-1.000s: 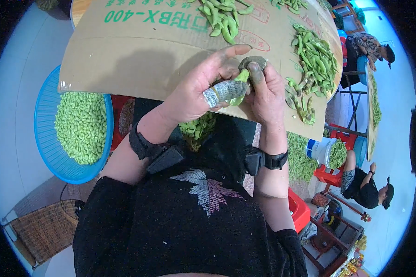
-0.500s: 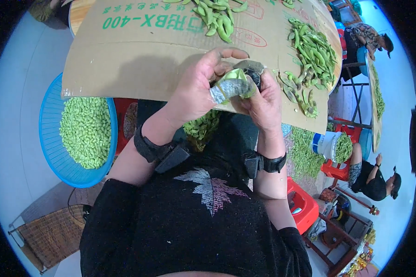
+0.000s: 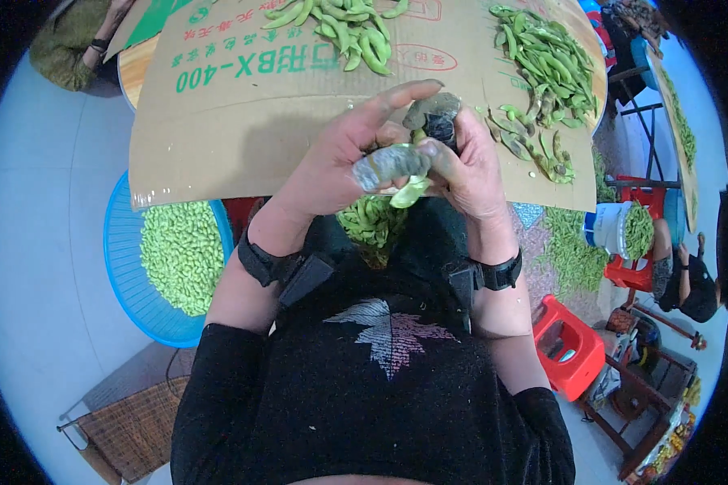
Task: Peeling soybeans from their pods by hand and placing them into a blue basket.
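Note:
My left hand (image 3: 328,162) and my right hand (image 3: 479,166) meet above the near edge of a cardboard sheet (image 3: 218,153). Both are closed at a pale green bean pod (image 3: 411,191), which hangs below the left thumb. Grey tape wraps that thumb, and dark, stained wrapping covers fingers of the right hand. The left index finger stretches out above. Beneath the hands, between my legs, lies a heap of green pods (image 3: 372,217). On the cardboard are a pile of pods (image 3: 356,32) ahead and a larger pile (image 3: 546,56) to the right, with browned pods at its near end.
A blue basket (image 3: 121,267) of shelled green beans stands at my left. To the right are a red stool (image 3: 570,347), a white bucket (image 3: 611,228) with pods, and pods strewn on the floor. Other people sit at the far left and far right.
The pod has gone from between my fingers to hanging lower, under the left thumb. My view has shifted, so the surroundings sit further right and lower.

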Motion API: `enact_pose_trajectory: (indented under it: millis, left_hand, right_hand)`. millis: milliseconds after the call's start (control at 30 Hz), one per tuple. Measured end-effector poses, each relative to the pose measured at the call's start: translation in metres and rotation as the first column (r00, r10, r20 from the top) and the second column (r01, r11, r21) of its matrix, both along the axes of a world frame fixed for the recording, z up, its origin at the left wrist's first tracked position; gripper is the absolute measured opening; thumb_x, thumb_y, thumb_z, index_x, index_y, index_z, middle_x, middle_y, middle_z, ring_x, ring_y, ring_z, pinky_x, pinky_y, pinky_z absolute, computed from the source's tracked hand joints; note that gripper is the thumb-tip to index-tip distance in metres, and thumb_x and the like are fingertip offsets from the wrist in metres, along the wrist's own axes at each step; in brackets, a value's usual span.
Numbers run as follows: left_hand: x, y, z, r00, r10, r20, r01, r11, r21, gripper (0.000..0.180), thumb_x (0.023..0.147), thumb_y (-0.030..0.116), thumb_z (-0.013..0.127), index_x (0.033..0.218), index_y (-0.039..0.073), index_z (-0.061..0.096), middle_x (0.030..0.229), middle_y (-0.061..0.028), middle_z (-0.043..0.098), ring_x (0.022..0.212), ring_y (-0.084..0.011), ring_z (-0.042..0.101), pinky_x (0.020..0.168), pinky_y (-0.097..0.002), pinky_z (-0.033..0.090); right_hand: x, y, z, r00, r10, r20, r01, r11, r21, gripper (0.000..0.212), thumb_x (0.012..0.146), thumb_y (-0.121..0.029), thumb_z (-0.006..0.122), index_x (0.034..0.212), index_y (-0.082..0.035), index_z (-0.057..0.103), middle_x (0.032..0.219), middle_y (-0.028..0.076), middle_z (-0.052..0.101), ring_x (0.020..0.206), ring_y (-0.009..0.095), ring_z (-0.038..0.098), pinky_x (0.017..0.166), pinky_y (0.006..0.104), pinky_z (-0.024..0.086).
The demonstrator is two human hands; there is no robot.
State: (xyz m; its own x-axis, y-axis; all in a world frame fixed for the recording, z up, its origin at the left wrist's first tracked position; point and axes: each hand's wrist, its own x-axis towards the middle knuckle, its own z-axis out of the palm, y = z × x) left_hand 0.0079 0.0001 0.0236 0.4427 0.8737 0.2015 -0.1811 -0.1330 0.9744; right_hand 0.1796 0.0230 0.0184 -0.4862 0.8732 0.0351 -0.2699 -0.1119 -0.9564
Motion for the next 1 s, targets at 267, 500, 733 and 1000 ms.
enact_pose_trajectory:
  millis: [267, 500, 733, 1000]
  left_hand:
    - [-0.009, 0.012, 0.0, 0.903, 0.118, 0.412, 0.034, 0.939, -0.343, 0.043, 0.09, 0.014, 0.046, 0.131, 0.007, 0.036, 0.075, 0.0008, 0.049, 0.06, -0.0049, 0.041, 0.05, -0.0168, 0.031]
    - [0.001, 0.016, -0.007, 0.723, 0.488, 0.49, -0.223, 0.835, -0.503, 0.048, 0.094, 0.032, 0.041, 0.135, 0.012, 0.031, 0.073, 0.0009, 0.046, 0.057, -0.0076, 0.038, 0.049, -0.0181, 0.032]
    - [0.028, 0.015, -0.01, 0.506, 0.571, 0.646, -0.291, 0.818, -0.496, 0.041, 0.093, 0.012, 0.037, 0.134, 0.007, 0.033, 0.073, -0.0015, 0.047, 0.072, -0.0108, 0.046, 0.07, -0.0244, 0.042]
    - [0.025, -0.008, -0.012, 0.638, 0.626, 0.449, -0.315, 0.744, -0.59, 0.022, 0.087, 0.009, 0.053, 0.109, 0.008, 0.051, 0.092, 0.002, 0.055, 0.081, -0.0081, 0.052, 0.07, -0.0224, 0.043]
  right_hand:
    - [-0.005, 0.007, 0.009, 0.987, -0.159, 0.026, 0.156, 0.984, 0.089, 0.021, 0.081, -0.007, 0.061, 0.099, -0.002, 0.052, 0.087, 0.0, 0.057, 0.08, 0.008, 0.054, 0.073, 0.0228, 0.044]
    - [0.008, 0.038, 0.009, 0.496, -0.598, 0.629, 0.196, 0.783, 0.59, 0.025, 0.079, -0.018, 0.061, 0.096, 0.0, 0.055, 0.078, 0.022, 0.061, 0.072, 0.035, 0.061, 0.063, 0.0383, 0.048]
    - [-0.04, -0.006, 0.019, 0.62, -0.474, 0.625, 0.025, 0.808, 0.588, 0.02, 0.081, -0.016, 0.062, 0.088, 0.001, 0.055, 0.066, 0.02, 0.059, 0.06, 0.033, 0.061, 0.054, 0.0373, 0.048]
    - [-0.031, -0.012, 0.019, 0.569, -0.669, 0.478, -0.069, 0.54, 0.839, 0.02, 0.076, -0.014, 0.065, 0.087, -0.001, 0.055, 0.058, 0.013, 0.054, 0.052, 0.03, 0.057, 0.047, 0.0379, 0.046]
